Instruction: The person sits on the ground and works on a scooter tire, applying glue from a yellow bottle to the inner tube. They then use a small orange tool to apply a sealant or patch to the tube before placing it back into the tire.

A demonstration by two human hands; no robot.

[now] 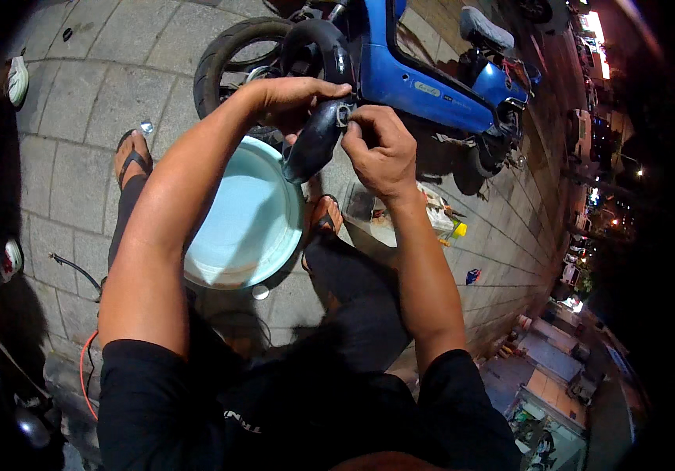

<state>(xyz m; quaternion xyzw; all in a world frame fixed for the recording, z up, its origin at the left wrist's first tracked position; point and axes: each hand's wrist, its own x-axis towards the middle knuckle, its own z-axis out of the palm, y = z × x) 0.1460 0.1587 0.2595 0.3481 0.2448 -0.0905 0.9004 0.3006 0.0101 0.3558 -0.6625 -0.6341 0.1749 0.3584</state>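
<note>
A black rubber inner tube, shiny as if wet, is held up over the near side of a scooter. My left hand is closed around it from the left, its thumb lying along the top. On the tube's surface sits a small pale ring-shaped mark or patch. Right beside that spot, my right hand has thumb and forefinger pinched together at the tube; whether anything small is between them is hidden. Below the tube stands a light-blue basin of water, between my feet.
A blue scooter lies on its side ahead, a tyre at its left. An open toolbox with tools is right of the basin. A round white lid rests on the paving. An orange cable runs at lower left.
</note>
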